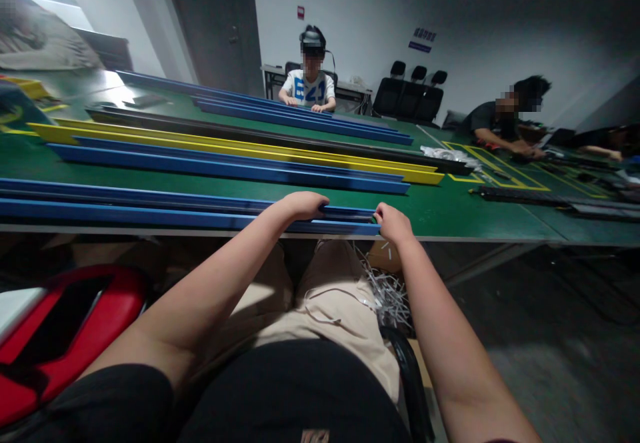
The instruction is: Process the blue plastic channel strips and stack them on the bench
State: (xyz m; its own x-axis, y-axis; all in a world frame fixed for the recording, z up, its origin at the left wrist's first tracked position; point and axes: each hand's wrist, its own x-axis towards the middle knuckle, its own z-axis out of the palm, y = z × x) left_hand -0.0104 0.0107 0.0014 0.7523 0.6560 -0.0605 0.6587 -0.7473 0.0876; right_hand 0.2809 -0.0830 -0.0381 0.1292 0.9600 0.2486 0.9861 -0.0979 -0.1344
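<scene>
Along the near table edge lies a long blue channel [150, 210], with a thin dark strip [350, 216] running inside it. My left hand [303, 205] is over the channel, closed, its fingertips at the dark strip; its other fingers are partly hidden. At the channel's right end, my right hand [393, 222] pinches the end of the dark strip. A small green bit shows by those fingertips, too small to name.
Beyond lie another blue channel [225, 166], a yellow channel [300, 156], a black bar [240, 135] and more blue channels [300, 116] across the green table [445, 213]. Co-workers sit opposite and to the right. A red chair [100, 310] stands at my left.
</scene>
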